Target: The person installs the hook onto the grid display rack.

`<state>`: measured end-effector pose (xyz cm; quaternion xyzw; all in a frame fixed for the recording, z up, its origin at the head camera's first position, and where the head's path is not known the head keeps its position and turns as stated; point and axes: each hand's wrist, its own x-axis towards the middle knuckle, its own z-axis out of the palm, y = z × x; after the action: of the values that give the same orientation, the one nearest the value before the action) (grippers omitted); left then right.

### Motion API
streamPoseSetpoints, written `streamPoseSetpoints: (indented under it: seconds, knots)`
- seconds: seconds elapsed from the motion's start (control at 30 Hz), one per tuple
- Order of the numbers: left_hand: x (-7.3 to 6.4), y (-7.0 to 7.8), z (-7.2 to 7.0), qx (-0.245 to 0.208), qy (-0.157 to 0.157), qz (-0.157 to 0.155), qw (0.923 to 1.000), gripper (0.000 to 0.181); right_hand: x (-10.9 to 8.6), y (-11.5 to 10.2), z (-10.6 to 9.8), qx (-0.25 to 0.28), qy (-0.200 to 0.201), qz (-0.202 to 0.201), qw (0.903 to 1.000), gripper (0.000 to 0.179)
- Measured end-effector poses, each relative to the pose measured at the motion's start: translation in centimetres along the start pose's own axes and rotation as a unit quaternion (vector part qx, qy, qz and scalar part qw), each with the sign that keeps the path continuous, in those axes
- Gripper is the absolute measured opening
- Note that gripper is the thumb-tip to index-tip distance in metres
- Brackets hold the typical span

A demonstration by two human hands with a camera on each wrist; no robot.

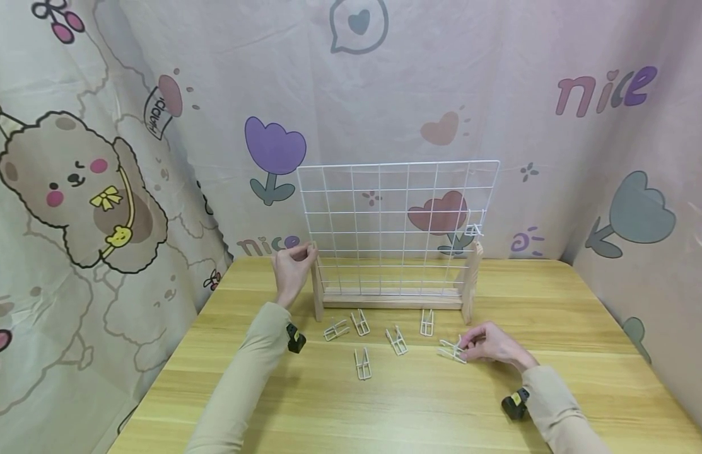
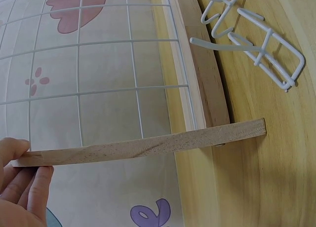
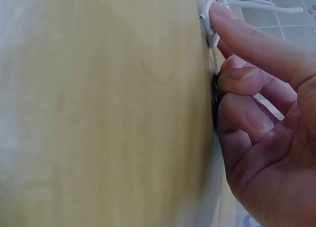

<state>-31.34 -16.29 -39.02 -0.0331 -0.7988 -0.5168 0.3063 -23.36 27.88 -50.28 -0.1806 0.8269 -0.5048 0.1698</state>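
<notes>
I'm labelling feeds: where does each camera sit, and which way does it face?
Head: worn on the head, facing forward and down at the rack; sleeves, left hand and right hand show.
Left wrist: worn there, facing a post; left hand shows.
Right wrist: worn there, facing table and hook; right hand shows.
Shared by head and left wrist: left hand pinching the post.

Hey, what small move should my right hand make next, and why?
I'd probably raise the pinched hook toward the wire grid. Your right hand already has it between thumb and fingers, your left hand grips the wooden post at the grid's left side, and another hook hangs near its right edge.
</notes>
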Motion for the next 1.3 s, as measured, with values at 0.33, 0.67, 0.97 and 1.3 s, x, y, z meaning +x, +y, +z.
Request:
streamPoseSetpoints:
  seconds: [0.33, 0.67, 0.97, 1.3]
  knots:
    - [0.0, -0.04, -0.04, 0.0, 0.0, -0.009, 1.0, 0.022, 0.15, -0.17, 0.04, 0.0, -0.005, 0.005, 1.0, 0.024]
    - [0.08, 0.05, 0.04, 0.017, 0.003, -0.002, 0.9999, 0.021, 0.05, -0.19, -0.08, 0.0, -0.006, 0.014, 0.9999, 0.025]
    - [0.08, -0.21, 0.04, 0.009, -0.002, -0.005, 0.9999, 0.022, -0.15, -0.25, -0.18, 0.002, -0.024, 0.017, 0.9996, 0.027]
    - [0.07, -0.24, 0.05, 0.0, -0.008, -0.011, 0.9999, 0.022, -0.17, 0.22, -0.53, 0.027, -0.056, 0.001, 0.9981, 0.025]
